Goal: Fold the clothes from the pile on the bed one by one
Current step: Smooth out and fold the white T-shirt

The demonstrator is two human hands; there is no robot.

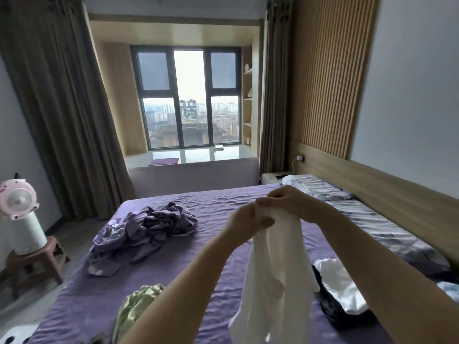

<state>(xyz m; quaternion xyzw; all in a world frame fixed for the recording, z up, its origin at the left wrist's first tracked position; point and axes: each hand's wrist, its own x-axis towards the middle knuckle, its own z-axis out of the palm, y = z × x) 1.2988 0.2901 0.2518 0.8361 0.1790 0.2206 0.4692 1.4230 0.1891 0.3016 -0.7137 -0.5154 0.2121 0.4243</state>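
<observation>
white garment held up over the bed, ready for folding.

left hand and right hand both pinch its top edge close together so it hangs straight; the purple pile lies toward the bed's left edge, well apart.

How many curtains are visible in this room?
2: one curtain hangs left of the window, the other curtain hangs right of it.

Pink fan on stool, curtained window
</observation>
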